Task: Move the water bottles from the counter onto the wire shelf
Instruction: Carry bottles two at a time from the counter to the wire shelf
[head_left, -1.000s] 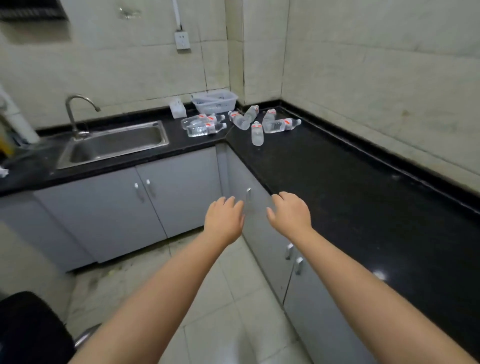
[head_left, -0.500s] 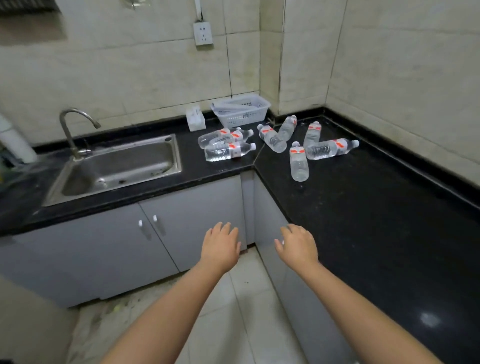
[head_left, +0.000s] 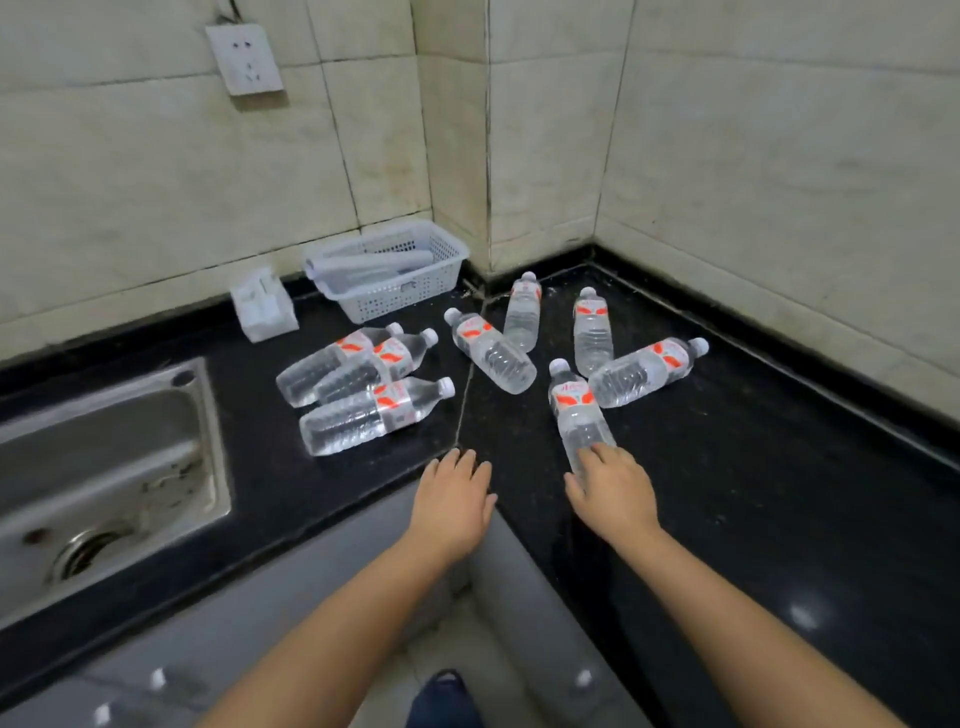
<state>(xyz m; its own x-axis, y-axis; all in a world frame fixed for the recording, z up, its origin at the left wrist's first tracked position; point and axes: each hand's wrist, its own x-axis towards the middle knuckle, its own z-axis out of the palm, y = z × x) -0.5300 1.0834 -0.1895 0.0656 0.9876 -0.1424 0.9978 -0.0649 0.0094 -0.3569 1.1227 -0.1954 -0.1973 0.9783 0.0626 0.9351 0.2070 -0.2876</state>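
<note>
1. Two hands reach over the worktop (head_left: 291, 483) edge: the left hand (head_left: 451, 506) hovers with fingers straight and its grip empty; the right hand (head_left: 613, 493) lays its fingertips (head_left: 589, 457) on the base of the nearest bottle (head_left: 576, 413), its grip not yet closed round it.
2. Eight water bottles lie on their sides on the worktop, none standing. The nearest bottle is the landmark: capped end pointing away, base toward the person.
3. Left of it lie three bottles (head_left: 363, 389) packed side by side; beyond it, four more fan out toward the wall corner, one (head_left: 644, 371) just right of it and seemingly touching its shoulder.
4. Handling, as a judgement: full and capped, so fairly heavy; thin plastic will give under a squeeze, and a round body may roll. Best taken round the ribbed middle, below the label.
5. Farther left of the landmark: one white basket (head_left: 395, 291), one small white box (head_left: 262, 306), one sink (head_left: 104, 467).
6. No wire shelf is in view.
</note>
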